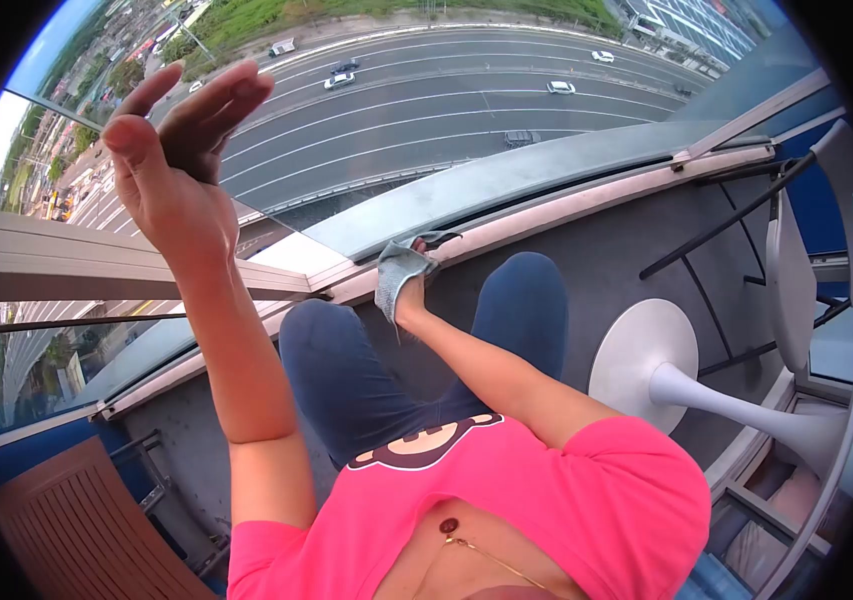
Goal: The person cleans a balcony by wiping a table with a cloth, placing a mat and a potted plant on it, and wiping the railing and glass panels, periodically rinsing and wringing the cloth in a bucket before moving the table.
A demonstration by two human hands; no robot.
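Note:
My left hand [181, 160] is raised at the upper left, near the glass and the pale window post [96, 255]. Its fingers are extended and nothing is in them; I cannot tell whether it touches the glass. Between my knees, my right hand [412, 297] is closed on a grey-blue cloth [402, 268], which covers most of the fingers. The cloth lies against the light-coloured window ledge [536, 213] at the foot of the glass.
A white round pedestal base [643, 350] and a folding chair [791, 280] stand on my right. On my left is a brown slatted chair [86, 520]. Dark grey flooring [586, 270] lies below me. Beyond the glass, a wide road [426, 100] carries several cars.

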